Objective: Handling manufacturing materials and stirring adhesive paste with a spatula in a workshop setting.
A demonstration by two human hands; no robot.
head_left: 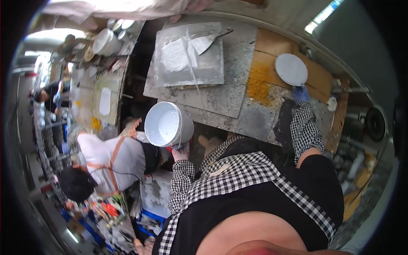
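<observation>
Desk: one, grey and stained, running along the person's front. Carries everything listed below but the co-worker, the bucket and the hands.

Co-worker: one, bent over at the left, an arm near the bucket. Judged best to keep the bucket on the person's own side, clear of that arm.

Cardboard: brown, at the right of the desk, yellow powder scattered beside and over its left part.

Sheet: flat, greyish, bearing white paste. Worth not passing a sleeve over it.

Bucket: white, lidless, off the near edge of the desk, its mouth in view from above and turned toward the left. Contents too pale to judge for depth. A steady, nearly level carry seems wise; any further tilt risks a spill if it is loaded.

Scraper: blade on the sheet, beside the paste, dark handle pointing up and right.

Lid: white, round, over the cardboard; whether resting or raised, I cannot tell. Calls for a rim hold, kept flat and off the powder.

Left hand: grasping the bucket low on its near side, fingers mostly hidden. Firm support there should matter most.

Right hand: blue-gloved, gripping the lid's near edge.
</observation>
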